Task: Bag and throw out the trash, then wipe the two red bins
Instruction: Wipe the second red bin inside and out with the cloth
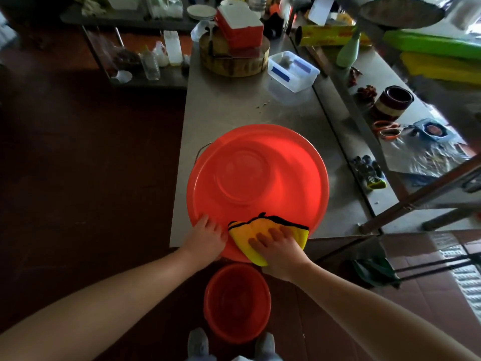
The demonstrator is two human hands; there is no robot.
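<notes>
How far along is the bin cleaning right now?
No trash shows in either red bin. In hand: the right hand presses a yellow cloth on the large bin on the table, left hand resting on its rim. Possibly left: the smaller bin on the floor.

**Layout: one bin on the table, one on the floor**

Large red round plastic bin (299, 165) sits on the near end of the stainless steel table (221, 105). Yellow black-edged cloth (242, 234) lies over its near rim, under the right hand (278, 251). Left hand (205, 237) rests on the rim just left of the cloth. Smaller red plastic bin (235, 321) is on the floor before the table. Behind the large bin: clear plastic box (299, 83), then round wooden chopping block (234, 63).
</notes>
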